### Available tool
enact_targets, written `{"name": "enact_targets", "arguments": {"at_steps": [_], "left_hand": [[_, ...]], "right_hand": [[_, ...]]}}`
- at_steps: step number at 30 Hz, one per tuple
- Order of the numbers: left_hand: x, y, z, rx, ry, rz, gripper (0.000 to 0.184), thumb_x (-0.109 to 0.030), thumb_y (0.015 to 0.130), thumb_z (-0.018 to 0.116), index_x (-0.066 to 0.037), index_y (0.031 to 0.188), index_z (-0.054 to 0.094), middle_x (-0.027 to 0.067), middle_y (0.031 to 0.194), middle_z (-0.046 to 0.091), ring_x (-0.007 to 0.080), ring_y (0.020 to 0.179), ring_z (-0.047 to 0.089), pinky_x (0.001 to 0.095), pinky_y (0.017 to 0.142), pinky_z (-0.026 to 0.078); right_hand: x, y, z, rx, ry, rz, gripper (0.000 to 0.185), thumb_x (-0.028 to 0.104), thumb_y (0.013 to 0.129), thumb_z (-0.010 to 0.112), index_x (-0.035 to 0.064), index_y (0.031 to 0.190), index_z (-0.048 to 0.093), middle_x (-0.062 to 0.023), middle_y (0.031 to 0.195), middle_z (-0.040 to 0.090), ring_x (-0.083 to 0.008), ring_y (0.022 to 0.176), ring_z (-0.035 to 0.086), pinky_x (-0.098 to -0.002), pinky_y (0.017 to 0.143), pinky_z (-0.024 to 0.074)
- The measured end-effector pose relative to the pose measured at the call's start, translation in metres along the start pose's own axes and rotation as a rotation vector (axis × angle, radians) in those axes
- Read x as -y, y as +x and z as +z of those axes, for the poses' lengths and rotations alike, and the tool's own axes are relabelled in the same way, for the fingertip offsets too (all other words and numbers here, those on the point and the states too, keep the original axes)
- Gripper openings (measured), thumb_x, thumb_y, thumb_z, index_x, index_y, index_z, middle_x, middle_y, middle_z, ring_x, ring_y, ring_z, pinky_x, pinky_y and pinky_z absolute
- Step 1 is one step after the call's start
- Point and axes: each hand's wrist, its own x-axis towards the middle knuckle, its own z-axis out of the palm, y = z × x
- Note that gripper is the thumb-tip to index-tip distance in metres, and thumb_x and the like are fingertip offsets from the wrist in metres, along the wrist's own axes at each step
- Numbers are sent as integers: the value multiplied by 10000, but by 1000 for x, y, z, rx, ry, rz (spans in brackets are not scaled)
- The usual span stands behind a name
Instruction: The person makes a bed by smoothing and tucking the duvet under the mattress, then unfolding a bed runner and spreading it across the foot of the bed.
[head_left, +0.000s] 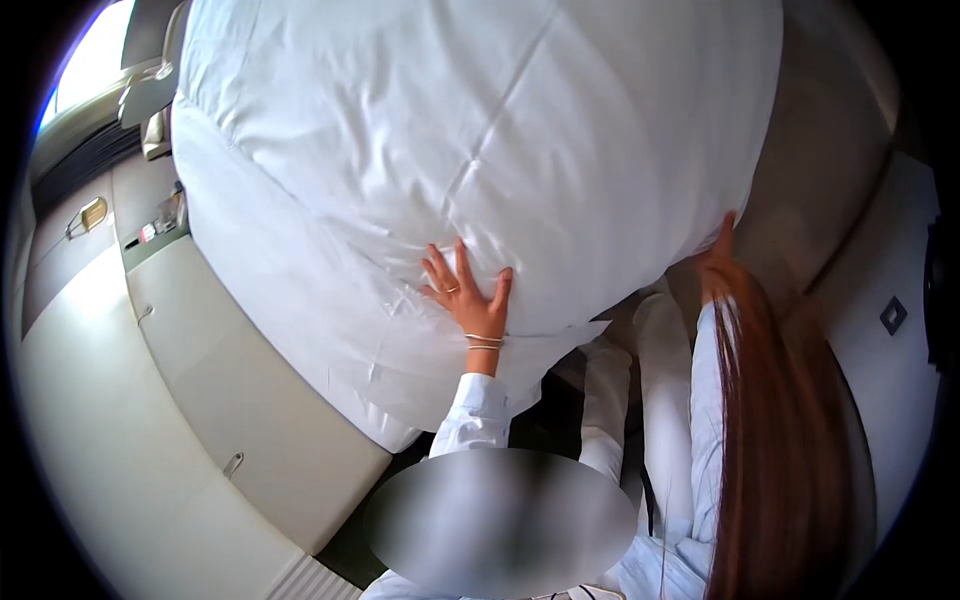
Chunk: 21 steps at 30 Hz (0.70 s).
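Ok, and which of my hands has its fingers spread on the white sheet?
Your left hand, with a ring and bracelets showing: its fingers are splayed on the white sheet. Your right hand, partly behind long hair, is at the sheet's edge.

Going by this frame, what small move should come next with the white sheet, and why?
Probably a gentle outward smoothing stroke with the left hand: it rests spread open on the white sheet, and the fabric around it is wrinkled. The right hand, at the sheet's edge, could perhaps steady that side.
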Motion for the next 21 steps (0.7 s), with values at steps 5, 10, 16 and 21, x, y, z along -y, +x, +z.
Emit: {"name": "enact_targets", "arguments": {"at_steps": [5, 10, 16, 21], "left_hand": [[9, -1, 6, -113, -163, -13, 493, -325, 762, 500, -150, 1215, 416, 111, 1353, 209, 314, 1261, 117, 507, 976, -17], [8, -2, 1, -49, -272, -35, 468, -323, 786, 463, -157, 1220, 411, 88, 1365, 187, 293, 1270, 88, 484, 979, -50], [22, -4, 0, -27, -369, -4, 439, -323, 799, 451, -155, 1204, 430, 81, 1365, 191, 293, 1269, 92, 477, 983, -43], [19, -10, -7, -91, -634, -35, 357, -287, 819, 423, -86, 1093, 533, 108, 1314, 302, 278, 1251, 170, 389, 1003, 113]], "right_hand": [[-157, 15, -83, 87, -537, 189, 495, 256, 814, 502, 50, 1229, 325, -99, 1127, 451, -185, 1020, 450, -305, 851, 382], [-202, -11, -43, 327, -974, -60, 196, 205, 832, 483, 48, 947, 505, -17, 862, 510, -114, 797, 472, -273, 722, 414], [-169, 24, -179, 439, -1431, -316, 170, 163, 791, 531, 40, 908, 523, -46, 869, 518, -145, 810, 484, -281, 733, 408], [-196, -44, -127, 188, -1009, -85, 260, 114, 726, 585, 50, 975, 543, -131, 1029, 508, -235, 945, 490, -314, 814, 381]]}}
